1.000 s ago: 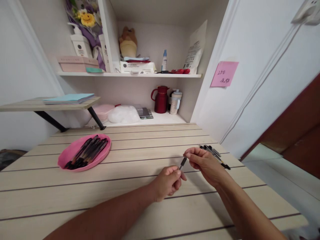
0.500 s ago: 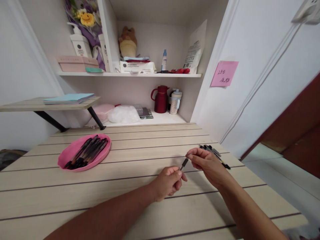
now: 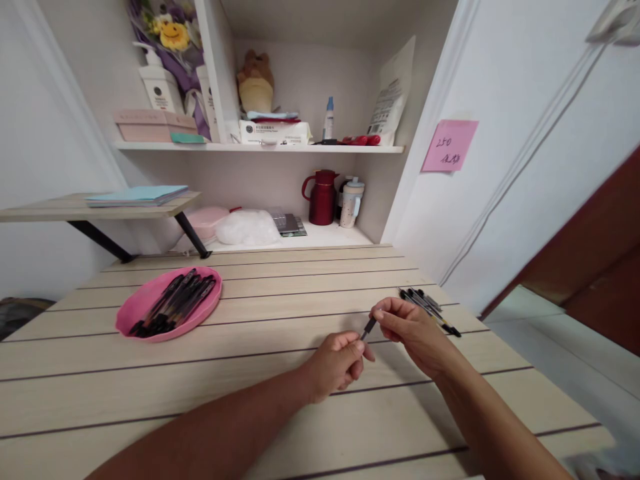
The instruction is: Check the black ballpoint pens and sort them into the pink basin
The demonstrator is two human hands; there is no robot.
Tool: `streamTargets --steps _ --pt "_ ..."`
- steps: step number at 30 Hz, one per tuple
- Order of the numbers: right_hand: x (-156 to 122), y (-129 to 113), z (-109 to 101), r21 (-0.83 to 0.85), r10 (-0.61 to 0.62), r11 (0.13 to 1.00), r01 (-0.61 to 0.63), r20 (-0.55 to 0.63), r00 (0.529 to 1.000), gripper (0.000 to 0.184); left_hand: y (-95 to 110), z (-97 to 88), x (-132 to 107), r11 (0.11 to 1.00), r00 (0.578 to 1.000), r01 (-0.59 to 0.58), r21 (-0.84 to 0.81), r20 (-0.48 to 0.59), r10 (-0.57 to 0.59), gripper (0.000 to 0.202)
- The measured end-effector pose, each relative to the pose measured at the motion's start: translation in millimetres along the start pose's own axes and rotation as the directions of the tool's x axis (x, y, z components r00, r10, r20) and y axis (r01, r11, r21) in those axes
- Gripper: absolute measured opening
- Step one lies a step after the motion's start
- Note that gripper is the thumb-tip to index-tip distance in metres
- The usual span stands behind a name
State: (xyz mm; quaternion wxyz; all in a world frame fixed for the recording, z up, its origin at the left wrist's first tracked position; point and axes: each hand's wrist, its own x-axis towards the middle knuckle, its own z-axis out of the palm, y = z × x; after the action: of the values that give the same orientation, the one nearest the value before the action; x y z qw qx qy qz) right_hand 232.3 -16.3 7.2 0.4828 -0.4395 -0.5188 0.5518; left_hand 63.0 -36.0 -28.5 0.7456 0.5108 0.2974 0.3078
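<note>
Both my hands meet over the middle of the wooden slatted table (image 3: 250, 373) on one black pen (image 3: 369, 327). My left hand (image 3: 334, 365) is curled closed around its lower end. My right hand (image 3: 415, 333) pinches its upper end with fingers pressed together; only a short dark stretch of the pen shows between them. Just behind my right hand several loose black pens (image 3: 429, 308) lie on the table. A pink plate (image 3: 131, 308) at the left holds several more black pens (image 3: 175, 304).
A white niche behind the table holds a red jug (image 3: 322, 197), a white mug (image 3: 351, 202) and a plastic bag (image 3: 247, 228). A shelf above carries bottles and boxes. A pink sticky note (image 3: 449, 145) hangs on the right wall. The table's right edge drops off.
My right hand has shifted slightly along the pen and down toward my left hand; the left hand has hardly moved. Both keep hold of the pen.
</note>
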Motion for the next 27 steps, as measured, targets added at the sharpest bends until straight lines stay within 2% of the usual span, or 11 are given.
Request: streamTargets --steps 3,7,9,17,22,24,27 --pt "-2.1 -1.5 0.3 0.015 0.005 1.0 -0.006 0.009 1.0 0.021 0.6 0.2 -0.2 1.0 1.0 -0.006 -0.014 0.001 0.006 0.029" --pt "-4.5 -4.0 0.9 0.081 0.033 0.996 -0.033 -0.001 0.999 0.031 2.5 -0.3 -0.8 0.999 1.0 0.003 -0.037 0.03 -0.002 0.03" --pt "-3.9 -2.7 1.7 0.097 0.053 0.994 -0.052 -0.005 0.999 0.028 3.0 -0.3 -1.2 1.0 0.999 0.001 -0.031 0.032 0.0 0.031" --pt "-1.4 2.8 5.8 0.02 0.01 1.0 -0.01 -0.018 1.0 0.025 0.6 0.6 -1.0 1.0 1.0 -0.01 0.008 -0.001 0.01 0.033" --pt "-4.7 1.8 9.3 0.143 0.016 0.989 -0.024 0.057 0.998 0.029 -1.2 -0.6 -0.2 1.0 1.0 -0.027 0.009 0.012 0.026 0.03" --pt "-4.1 4.1 11.0 0.176 0.022 0.984 -0.026 0.025 0.999 0.022 -2.0 -1.4 -0.1 1.0 0.999 -0.031 0.006 0.016 0.031 0.029" --pt "-3.3 6.4 13.3 0.145 0.018 0.989 -0.013 -0.034 0.999 0.023 -2.8 -2.1 0.2 1.0 1.0 -0.027 0.005 0.01 0.027 0.03"
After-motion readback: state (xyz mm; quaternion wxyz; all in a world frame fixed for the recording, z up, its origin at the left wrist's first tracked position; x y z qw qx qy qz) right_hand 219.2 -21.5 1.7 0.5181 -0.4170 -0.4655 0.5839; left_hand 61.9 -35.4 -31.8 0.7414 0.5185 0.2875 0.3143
